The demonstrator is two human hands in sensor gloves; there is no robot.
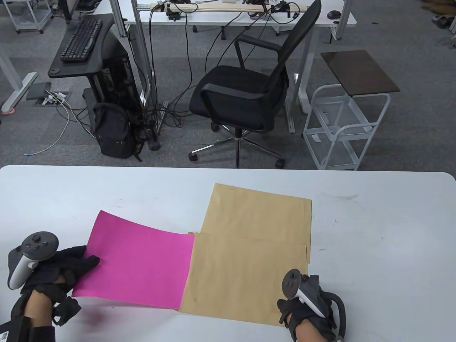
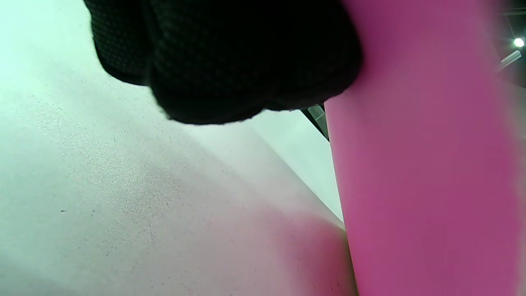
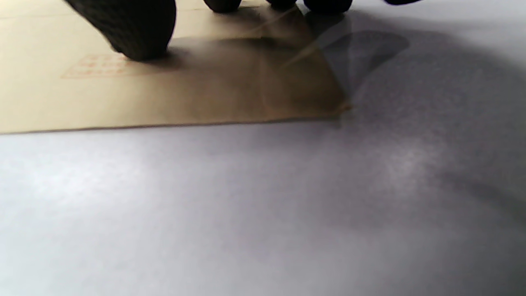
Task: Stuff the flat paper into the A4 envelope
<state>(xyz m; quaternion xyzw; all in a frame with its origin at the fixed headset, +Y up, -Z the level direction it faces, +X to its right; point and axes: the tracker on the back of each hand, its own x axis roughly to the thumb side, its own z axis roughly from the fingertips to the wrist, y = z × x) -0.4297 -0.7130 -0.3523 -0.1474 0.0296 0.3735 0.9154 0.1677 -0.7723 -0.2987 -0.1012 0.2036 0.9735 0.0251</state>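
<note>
A pink sheet of paper point(image 1: 139, 265) lies with its right end inside the open left mouth of a brown A4 envelope point(image 1: 245, 278) near the table's front edge. My left hand point(image 1: 76, 265) grips the sheet's left edge and holds it slightly lifted; in the left wrist view the paper point(image 2: 423, 164) rises beside my gloved fingers point(image 2: 230, 61). My right hand point(image 1: 302, 306) presses on the envelope's front right corner; in the right wrist view my fingertips point(image 3: 139, 28) rest on the envelope point(image 3: 164, 94).
A second brown envelope point(image 1: 256, 212) lies behind the first, partly under it. The white table point(image 1: 374, 231) stretches to both sides. Beyond its far edge stand an office chair point(image 1: 245, 96), a white cart point(image 1: 345, 124) and a backpack point(image 1: 114, 131).
</note>
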